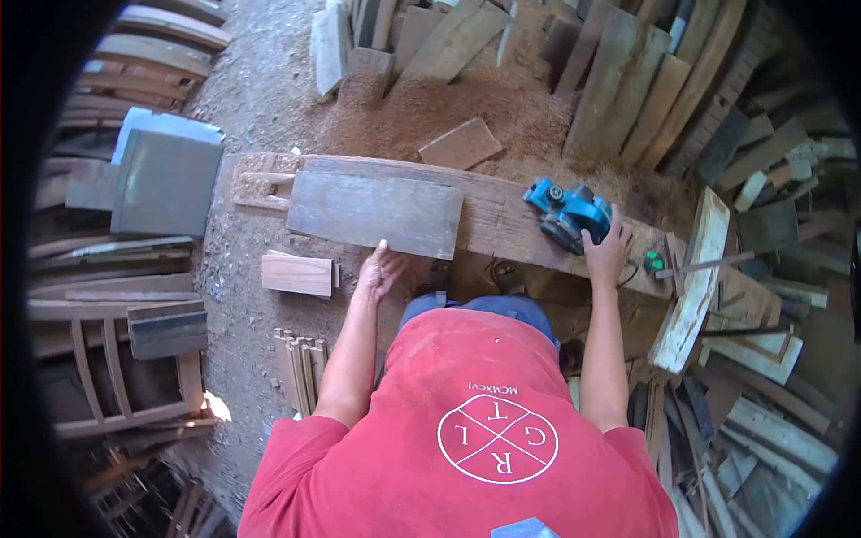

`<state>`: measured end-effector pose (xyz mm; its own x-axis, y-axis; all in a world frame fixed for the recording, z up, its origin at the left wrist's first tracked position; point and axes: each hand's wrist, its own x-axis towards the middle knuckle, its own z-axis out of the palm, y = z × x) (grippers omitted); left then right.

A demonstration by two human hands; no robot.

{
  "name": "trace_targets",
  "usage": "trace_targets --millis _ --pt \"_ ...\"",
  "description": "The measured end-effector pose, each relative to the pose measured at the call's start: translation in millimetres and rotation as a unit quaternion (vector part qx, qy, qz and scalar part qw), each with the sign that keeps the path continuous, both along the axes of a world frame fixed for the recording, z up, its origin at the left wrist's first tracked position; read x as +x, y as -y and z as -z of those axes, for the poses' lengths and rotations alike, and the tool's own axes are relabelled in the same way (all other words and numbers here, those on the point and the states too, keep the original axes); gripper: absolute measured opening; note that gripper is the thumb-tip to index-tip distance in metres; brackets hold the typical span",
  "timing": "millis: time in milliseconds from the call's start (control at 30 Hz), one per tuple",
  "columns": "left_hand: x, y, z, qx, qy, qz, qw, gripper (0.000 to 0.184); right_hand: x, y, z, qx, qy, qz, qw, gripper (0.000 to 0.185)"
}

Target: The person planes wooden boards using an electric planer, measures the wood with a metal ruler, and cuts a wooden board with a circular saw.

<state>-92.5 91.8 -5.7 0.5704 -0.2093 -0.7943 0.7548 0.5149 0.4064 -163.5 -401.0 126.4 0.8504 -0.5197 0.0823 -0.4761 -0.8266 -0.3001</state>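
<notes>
A grey weathered board (377, 208) lies flat on a long wooden beam (502, 215). At the board's near edge is my left hand (383, 269), its thumb on top and its fingers curled at the edge. Toward the right end of the beam rests a blue power planer (571, 213). My right hand (609, 247) is wrapped round the planer's rear, with its fingertips partly hidden. A small wooden frame piece (262, 189) sticks out beyond the board's left end.
Short planks (297, 273) are stacked on the ground at left. A grey metal box (168, 184) stands farther left. Loose boards (619, 85) lean at the back, near a brown block (461, 143). A white-painted plank (692, 282) and wood scraps lie at right.
</notes>
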Motion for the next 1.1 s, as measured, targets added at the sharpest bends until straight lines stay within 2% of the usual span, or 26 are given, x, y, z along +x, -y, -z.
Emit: trace_targets --millis 33,100,133,200,267,300,400,467,533,600,667,733,767,833,933,967,1000,1067,1100 --pt "5 -6 1 0.035 0.012 -0.036 0.999 0.091 -14 -13 -2 -0.037 0.054 0.026 0.998 0.081" --pt "17 -19 1 0.024 0.029 -0.038 0.999 0.094 -47 -35 -6 -0.070 0.119 0.046 0.989 0.075" --pt "23 -25 1 0.016 0.051 -0.054 0.997 0.096 -68 -47 -3 -0.070 0.113 0.054 0.990 0.075" --pt "31 -33 5 0.033 0.027 -0.059 0.997 0.093 -108 -74 4 0.020 0.075 0.119 0.990 0.073" --pt "35 -37 10 0.037 0.052 -0.039 0.997 0.088 -159 -91 37 0.037 0.074 0.119 0.989 0.070" --pt "34 -34 8 0.055 0.066 -0.049 0.995 0.082 -186 -103 53 0.090 0.024 0.160 0.983 0.069" --pt "30 -41 13 0.052 0.094 -0.026 0.994 0.083 -259 -140 84 0.230 -0.110 0.261 0.931 0.069" --pt "30 -50 29 0.017 0.109 0.002 0.994 0.084 -310 -159 108 0.186 -0.222 0.249 0.924 0.072" --pt "32 -45 23 0.017 0.109 -0.016 0.994 0.072 -370 -180 157 0.261 -0.182 0.325 0.891 0.072" --pt "39 -56 43 0.025 0.112 -0.001 0.993 0.075 -410 -191 181 0.270 -0.209 0.351 0.872 0.068" --pt "39 -64 54 -0.019 0.128 0.045 0.991 0.082 -401 -203 143 0.289 -0.200 0.398 0.847 0.066" --pt "42 -63 40 0.050 0.118 0.011 0.992 0.084 -387 -207 118 0.313 -0.183 0.431 0.826 0.065" --pt "45 -66 39 0.048 0.119 0.032 0.991 0.084 -388 -210 114 0.320 -0.157 0.426 0.832 0.064" --pt "47 -65 34 0.070 0.081 0.007 0.994 0.085 -393 -215 106 0.339 -0.121 0.426 0.830 0.061" --pt "38 -41 -5 0.140 0.051 0.008 0.989 0.081 -417 -228 118 0.352 -0.066 0.436 0.826 0.058" --pt "31 -25 -26 0.158 0.029 -0.010 0.987 0.082 -417 -230 105 0.379 -0.037 0.475 0.793 0.051" --pt "24 -11 -43 0.176 0.008 -0.029 0.984 0.084 -424 -232 105 0.378 -0.024 0.487 0.787 0.051" --pt "35 -42 20 0.239 -0.025 -0.049 0.969 0.071 -450 -237 117 0.374 -0.057 0.523 0.764 0.053" --pt "40 -62 55 0.293 -0.053 0.038 0.954 0.063 -466 -241 127 0.368 -0.039 0.528 0.764 0.052"
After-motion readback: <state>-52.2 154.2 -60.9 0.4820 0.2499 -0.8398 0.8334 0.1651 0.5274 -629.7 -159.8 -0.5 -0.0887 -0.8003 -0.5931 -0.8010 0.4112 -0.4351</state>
